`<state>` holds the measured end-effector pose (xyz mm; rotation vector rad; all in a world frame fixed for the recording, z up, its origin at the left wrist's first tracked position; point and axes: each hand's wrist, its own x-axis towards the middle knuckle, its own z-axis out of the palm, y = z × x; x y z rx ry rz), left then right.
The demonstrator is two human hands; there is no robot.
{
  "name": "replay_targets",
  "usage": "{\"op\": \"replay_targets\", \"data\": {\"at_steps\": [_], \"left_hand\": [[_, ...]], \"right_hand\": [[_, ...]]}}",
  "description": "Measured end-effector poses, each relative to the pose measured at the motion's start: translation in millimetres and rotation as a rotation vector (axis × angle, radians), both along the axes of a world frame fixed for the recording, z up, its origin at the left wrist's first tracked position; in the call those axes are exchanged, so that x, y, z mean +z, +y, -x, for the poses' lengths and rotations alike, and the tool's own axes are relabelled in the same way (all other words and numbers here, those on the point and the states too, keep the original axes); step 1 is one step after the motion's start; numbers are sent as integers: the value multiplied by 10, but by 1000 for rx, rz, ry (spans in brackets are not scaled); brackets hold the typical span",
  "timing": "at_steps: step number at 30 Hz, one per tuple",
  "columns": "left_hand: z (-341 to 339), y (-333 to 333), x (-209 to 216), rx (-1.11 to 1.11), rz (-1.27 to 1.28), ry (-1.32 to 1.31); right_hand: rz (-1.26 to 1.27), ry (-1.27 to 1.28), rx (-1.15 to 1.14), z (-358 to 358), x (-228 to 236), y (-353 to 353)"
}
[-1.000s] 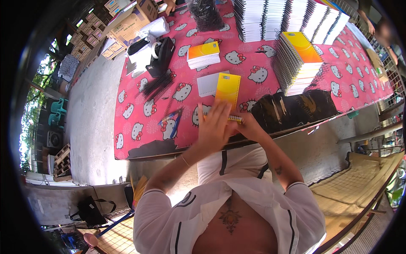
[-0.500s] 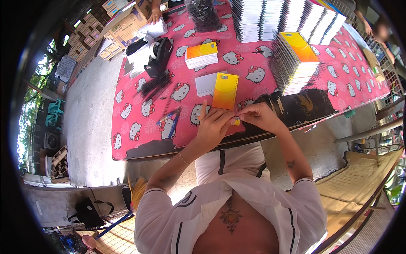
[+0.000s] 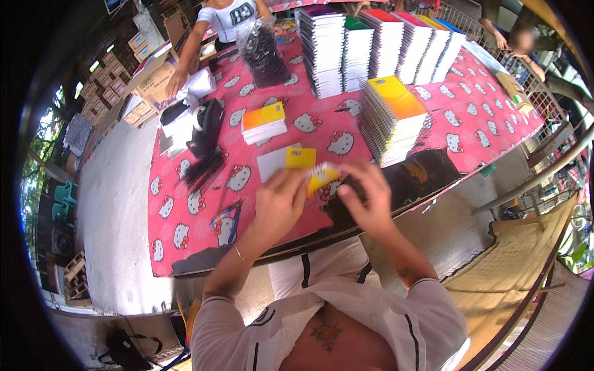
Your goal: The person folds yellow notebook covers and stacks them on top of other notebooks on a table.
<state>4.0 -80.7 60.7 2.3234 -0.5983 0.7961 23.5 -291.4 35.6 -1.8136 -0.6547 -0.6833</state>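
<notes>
My left hand (image 3: 281, 201) is closed on a yellow notebook (image 3: 322, 179), lifted and tilted above the near table edge and smeared by motion. My right hand (image 3: 369, 195) is just right of it, thumb and fingers apart; whether a fingertip touches the notebook is unclear. Behind my left hand lies another yellow notebook (image 3: 301, 156), partly hidden, beside a white sheet or booklet (image 3: 271, 162). To the left are several blue pens (image 3: 228, 217) and loose black binding coils (image 3: 204, 170).
A short stack of orange-yellow notebooks (image 3: 265, 127) and a taller spiral-bound stack (image 3: 393, 123) stand beyond my hands. Tall notebook stacks (image 3: 325, 55) line the back. A black tape dispenser (image 3: 206, 128) and a bag of black coils (image 3: 263, 55) are left; one person is behind, another far right.
My left hand has raised the yellow notebook off the table, and my right hand has opened beside it. The view has shifted, showing more of the person behind the table.
</notes>
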Motion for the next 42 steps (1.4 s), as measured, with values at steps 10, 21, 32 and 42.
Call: {"op": "replay_targets", "data": {"at_steps": [10, 21, 32, 42], "left_hand": [[-1954, -1245, 233, -542, 133, -242], [-1398, -262, 3, -210, 25, -88], [-302, 428, -1283, 296, 272, 309], [-568, 654, -1029, 42, -343, 83]], "right_hand": [[-221, 271, -90, -1273, 90, -1457], [-138, -127, -451, -546, 148, -1361], [-295, 660, 258, -960, -976, 378], [-309, 747, 283, -667, -1049, 244]]}}
